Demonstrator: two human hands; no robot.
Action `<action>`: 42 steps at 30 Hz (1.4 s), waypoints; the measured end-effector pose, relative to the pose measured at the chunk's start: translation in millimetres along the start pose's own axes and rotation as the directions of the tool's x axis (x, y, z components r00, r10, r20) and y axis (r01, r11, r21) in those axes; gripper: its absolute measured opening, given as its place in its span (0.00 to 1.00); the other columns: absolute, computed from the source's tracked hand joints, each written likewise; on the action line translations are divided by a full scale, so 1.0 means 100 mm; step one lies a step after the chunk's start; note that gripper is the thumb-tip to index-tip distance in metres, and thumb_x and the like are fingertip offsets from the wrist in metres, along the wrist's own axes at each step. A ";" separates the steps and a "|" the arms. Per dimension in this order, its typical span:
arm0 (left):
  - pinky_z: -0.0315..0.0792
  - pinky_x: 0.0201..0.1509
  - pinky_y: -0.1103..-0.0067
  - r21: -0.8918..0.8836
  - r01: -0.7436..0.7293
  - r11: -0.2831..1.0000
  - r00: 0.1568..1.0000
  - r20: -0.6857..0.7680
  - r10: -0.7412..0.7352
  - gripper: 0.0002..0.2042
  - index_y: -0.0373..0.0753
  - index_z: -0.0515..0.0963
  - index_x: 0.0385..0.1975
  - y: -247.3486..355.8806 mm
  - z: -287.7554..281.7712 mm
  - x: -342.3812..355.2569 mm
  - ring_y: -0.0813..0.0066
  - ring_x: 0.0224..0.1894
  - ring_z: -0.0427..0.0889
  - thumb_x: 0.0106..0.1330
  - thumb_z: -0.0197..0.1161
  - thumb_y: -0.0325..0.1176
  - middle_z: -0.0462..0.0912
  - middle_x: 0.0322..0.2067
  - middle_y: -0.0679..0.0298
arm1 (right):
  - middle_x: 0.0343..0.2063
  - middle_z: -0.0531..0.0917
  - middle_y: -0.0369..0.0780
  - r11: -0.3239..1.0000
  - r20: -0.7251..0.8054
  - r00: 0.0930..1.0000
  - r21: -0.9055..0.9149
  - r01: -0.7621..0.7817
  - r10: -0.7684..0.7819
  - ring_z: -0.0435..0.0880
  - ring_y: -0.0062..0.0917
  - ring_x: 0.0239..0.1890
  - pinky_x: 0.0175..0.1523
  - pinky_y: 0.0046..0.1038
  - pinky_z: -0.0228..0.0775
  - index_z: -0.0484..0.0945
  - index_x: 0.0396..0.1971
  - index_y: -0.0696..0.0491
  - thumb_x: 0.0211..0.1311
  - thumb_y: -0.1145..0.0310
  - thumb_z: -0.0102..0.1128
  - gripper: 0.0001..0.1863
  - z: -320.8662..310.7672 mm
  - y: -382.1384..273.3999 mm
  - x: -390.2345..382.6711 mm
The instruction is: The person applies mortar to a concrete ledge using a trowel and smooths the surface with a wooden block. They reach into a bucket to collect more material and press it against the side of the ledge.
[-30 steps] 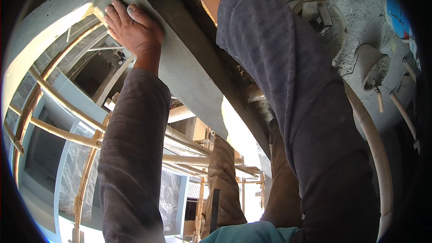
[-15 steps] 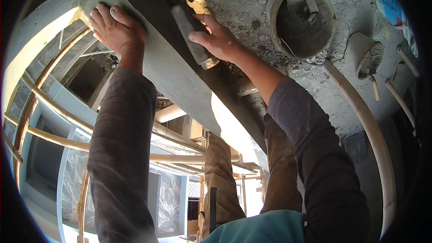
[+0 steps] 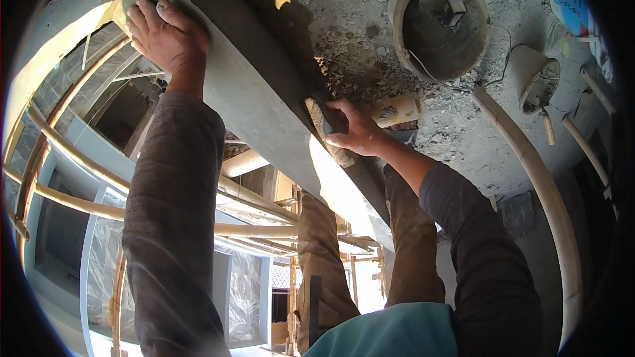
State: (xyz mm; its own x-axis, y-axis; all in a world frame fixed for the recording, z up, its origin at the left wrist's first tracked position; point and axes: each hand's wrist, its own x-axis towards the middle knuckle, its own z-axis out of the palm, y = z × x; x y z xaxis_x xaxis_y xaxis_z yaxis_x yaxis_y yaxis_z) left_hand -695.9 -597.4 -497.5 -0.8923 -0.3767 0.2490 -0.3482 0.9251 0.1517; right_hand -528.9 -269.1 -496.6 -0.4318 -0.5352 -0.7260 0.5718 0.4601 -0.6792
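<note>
My left hand presses flat on the smooth grey concrete ledge, near its far corner, with nothing in its grasp. In my right hand is a plastering float, gripped by its handle. The float is tilted on edge over the ledge's dark, damp-looking top, and its sandy, mortar-coated side shows. My right fingers are partly hidden behind the handle.
A mortar bucket holding a flat tool stands on the rubble-strewn floor at the far right. Beyond a bamboo pole lie a tipped pail and a blue bag. Bamboo scaffolding and a drop lie left of the ledge.
My right hand has drawn the float nearer along the ledge and turned it, so its mortar-coated side shows. The left hand stays on the ledge; the view has shifted slightly.
</note>
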 end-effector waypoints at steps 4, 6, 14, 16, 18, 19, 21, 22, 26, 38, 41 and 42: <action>0.54 0.71 0.55 0.002 -0.015 1.000 1.000 -0.006 0.015 0.28 0.35 0.68 0.63 -0.12 -0.03 0.02 0.47 0.71 0.59 0.73 0.40 0.48 0.66 0.67 0.51 | 0.57 0.78 0.51 0.990 -0.149 0.984 0.085 0.108 -0.095 0.77 0.41 0.62 0.65 0.37 0.67 0.67 0.66 0.54 0.53 0.50 0.69 0.42 -0.15 -0.40 0.50; 0.55 0.71 0.55 -0.023 0.001 1.000 1.000 -0.003 -0.001 0.28 0.36 0.69 0.64 -0.04 0.03 0.03 0.49 0.70 0.60 0.72 0.40 0.49 0.66 0.67 0.52 | 0.55 0.80 0.52 0.934 -0.323 0.884 0.008 0.358 -0.337 0.80 0.42 0.57 0.61 0.36 0.71 0.68 0.65 0.55 0.53 0.45 0.68 0.44 -0.36 -0.99 1.33; 0.54 0.72 0.55 -0.018 -0.009 1.000 1.000 0.019 0.009 0.29 0.37 0.67 0.65 -0.10 -0.02 0.06 0.51 0.71 0.60 0.72 0.39 0.50 0.65 0.69 0.53 | 0.62 0.77 0.49 0.968 -0.247 0.938 0.009 0.252 -0.242 0.76 0.42 0.64 0.66 0.36 0.68 0.67 0.68 0.52 0.54 0.39 0.65 0.46 -0.18 -1.31 1.76; 0.53 0.72 0.55 0.000 0.012 1.000 0.999 0.033 -0.012 0.29 0.36 0.68 0.65 -0.04 -0.01 0.01 0.51 0.72 0.59 0.72 0.39 0.50 0.65 0.68 0.52 | 0.58 0.78 0.51 0.985 -0.117 0.992 0.160 0.071 -0.052 0.77 0.42 0.63 0.65 0.36 0.67 0.65 0.69 0.50 0.57 0.44 0.68 0.44 -0.05 -0.66 1.06; 0.54 0.72 0.56 -0.013 0.005 1.000 1.000 0.030 -0.004 0.29 0.36 0.68 0.65 -0.06 -0.02 0.05 0.51 0.71 0.60 0.72 0.40 0.50 0.65 0.68 0.53 | 0.63 0.73 0.53 0.999 -0.018 1.000 0.030 -0.025 0.025 0.72 0.43 0.66 0.68 0.36 0.64 0.60 0.71 0.52 0.59 0.50 0.69 0.44 0.07 -0.08 0.41; 0.54 0.71 0.56 -0.020 0.003 1.000 0.999 0.036 -0.002 0.29 0.36 0.68 0.65 -0.08 -0.05 0.06 0.51 0.71 0.61 0.72 0.40 0.50 0.66 0.67 0.53 | 0.63 0.73 0.52 0.995 0.071 0.993 0.025 -0.101 0.099 0.72 0.42 0.66 0.68 0.36 0.64 0.60 0.70 0.54 0.58 0.52 0.70 0.44 0.07 0.04 0.12; 0.57 0.70 0.56 -0.006 -0.014 1.000 1.000 0.024 0.014 0.29 0.35 0.68 0.64 -0.07 -0.03 0.06 0.52 0.70 0.62 0.72 0.40 0.50 0.67 0.66 0.53 | 0.63 0.73 0.51 0.985 0.116 0.982 0.071 -0.157 0.148 0.73 0.42 0.65 0.68 0.36 0.64 0.61 0.70 0.53 0.58 0.53 0.70 0.43 0.07 0.16 -0.02; 0.57 0.69 0.56 -0.002 -0.016 1.000 1.000 0.024 0.016 0.29 0.35 0.69 0.64 -0.08 -0.03 0.06 0.52 0.69 0.63 0.72 0.40 0.50 0.67 0.66 0.54 | 0.62 0.73 0.51 0.995 0.045 0.997 0.067 -0.070 0.067 0.74 0.41 0.64 0.67 0.36 0.65 0.62 0.69 0.53 0.57 0.53 0.70 0.43 0.11 0.20 0.03; 0.57 0.69 0.55 -0.019 -0.020 1.000 1.000 0.022 0.020 0.30 0.35 0.69 0.64 -0.06 0.04 0.07 0.50 0.70 0.62 0.72 0.41 0.51 0.67 0.67 0.53 | 0.56 0.79 0.51 0.992 -0.112 0.993 0.114 0.048 -0.035 0.78 0.42 0.59 0.62 0.37 0.68 0.63 0.68 0.52 0.57 0.51 0.67 0.42 -0.03 -0.31 0.82; 0.57 0.71 0.53 -0.021 0.009 1.000 0.999 0.031 -0.008 0.32 0.34 0.68 0.66 -0.12 -0.01 0.07 0.49 0.72 0.60 0.74 0.39 0.53 0.65 0.69 0.50 | 0.62 0.73 0.52 0.996 0.067 0.996 0.065 -0.066 0.062 0.73 0.42 0.66 0.69 0.37 0.62 0.63 0.68 0.54 0.57 0.56 0.70 0.42 0.15 0.41 -0.36; 0.57 0.72 0.53 -0.030 0.018 0.999 0.999 0.044 -0.017 0.32 0.35 0.68 0.66 -0.13 0.04 0.10 0.50 0.73 0.59 0.74 0.39 0.54 0.64 0.70 0.50 | 0.60 0.75 0.53 0.970 -0.156 0.960 0.031 0.241 -0.233 0.74 0.42 0.65 0.68 0.37 0.64 0.63 0.69 0.52 0.60 0.55 0.68 0.40 0.14 0.00 0.52; 0.57 0.72 0.53 -0.006 0.008 1.000 0.999 0.048 -0.007 0.32 0.35 0.68 0.66 -0.20 0.00 0.10 0.50 0.73 0.59 0.74 0.39 0.54 0.64 0.70 0.50 | 0.58 0.78 0.53 0.986 -0.075 0.989 0.095 0.136 -0.129 0.77 0.42 0.63 0.65 0.37 0.68 0.63 0.70 0.50 0.59 0.52 0.68 0.41 0.00 -0.39 0.79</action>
State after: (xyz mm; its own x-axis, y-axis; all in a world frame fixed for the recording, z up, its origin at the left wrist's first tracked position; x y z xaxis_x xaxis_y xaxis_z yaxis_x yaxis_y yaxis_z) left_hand -698.1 -619.3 -497.9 -0.9024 -0.3806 0.2018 -0.3532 0.9219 0.1595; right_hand -585.3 -329.6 -527.0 -0.5530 -0.5353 -0.6385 0.5715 0.3140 -0.7582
